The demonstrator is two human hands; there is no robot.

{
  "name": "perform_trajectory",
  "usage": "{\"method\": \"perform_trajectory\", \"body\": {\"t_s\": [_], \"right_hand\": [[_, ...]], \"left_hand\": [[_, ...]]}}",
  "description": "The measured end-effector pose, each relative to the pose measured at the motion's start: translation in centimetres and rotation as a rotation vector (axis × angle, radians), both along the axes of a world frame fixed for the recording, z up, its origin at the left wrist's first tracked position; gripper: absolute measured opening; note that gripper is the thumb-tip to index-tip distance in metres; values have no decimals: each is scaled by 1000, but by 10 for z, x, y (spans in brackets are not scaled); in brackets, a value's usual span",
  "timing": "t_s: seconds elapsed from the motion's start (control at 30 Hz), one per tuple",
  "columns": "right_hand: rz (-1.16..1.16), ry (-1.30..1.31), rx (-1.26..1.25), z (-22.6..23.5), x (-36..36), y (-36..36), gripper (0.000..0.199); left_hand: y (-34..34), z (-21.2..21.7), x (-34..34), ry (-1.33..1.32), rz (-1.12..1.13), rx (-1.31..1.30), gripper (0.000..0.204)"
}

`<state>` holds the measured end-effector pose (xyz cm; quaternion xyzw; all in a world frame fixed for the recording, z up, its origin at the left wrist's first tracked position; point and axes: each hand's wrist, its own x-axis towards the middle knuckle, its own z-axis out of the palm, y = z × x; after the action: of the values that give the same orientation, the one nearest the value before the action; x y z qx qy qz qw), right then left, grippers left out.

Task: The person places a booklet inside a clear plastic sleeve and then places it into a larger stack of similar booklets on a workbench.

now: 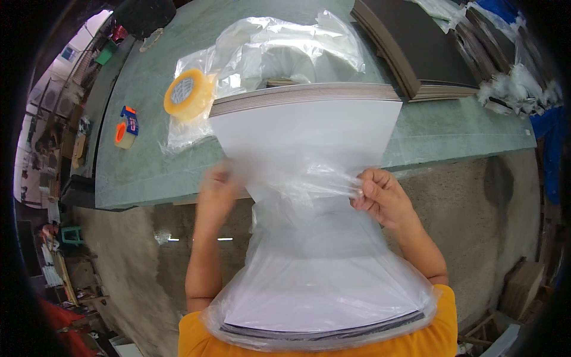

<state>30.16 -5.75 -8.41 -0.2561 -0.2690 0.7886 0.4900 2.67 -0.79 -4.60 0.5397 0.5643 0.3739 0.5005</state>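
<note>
A stack of white-topped boards [309, 128] with brownish edges reaches from the table toward my body. Its near part sits inside a clear plastic bag [333, 238], which covers the end resting against my yellow shirt. The bag's bunched mouth lies across the middle of the stack. My right hand [380, 196] is closed, pinching a stretched fold of that plastic at the stack's right side. At the left side, my left hand [217, 187] is beside the bag's mouth, its fingers smeared by motion, so its grip does not show clearly.
On the green table [148, 163] are a large yellowish tape roll [189, 94], an orange-and-blue tape dispenser [126, 127] and crumpled clear plastic sheets [262, 44]. A dark stack of boards [416, 44] lies far right, beside wrapped bundles [491, 44]. Concrete floor [464, 220] shows below.
</note>
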Motion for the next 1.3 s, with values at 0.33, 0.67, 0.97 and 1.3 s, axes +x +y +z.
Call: {"method": "perform_trajectory", "body": {"t_s": [0.33,0.67,0.97,1.3], "right_hand": [[-539,-561,698,87,-32,5,14],[401,-646,515,50,-37,8,22],[997,-323,699,37,-46,10,33],[643,-2088,1127,16,20,-1,14]], "left_hand": [[-38,21,62,62,-630,369,11],[-8,47,60,-676,-372,-179,27],[-8,49,44,-564,-633,-249,22],[-26,23,21,708,-1153,732,14]]}}
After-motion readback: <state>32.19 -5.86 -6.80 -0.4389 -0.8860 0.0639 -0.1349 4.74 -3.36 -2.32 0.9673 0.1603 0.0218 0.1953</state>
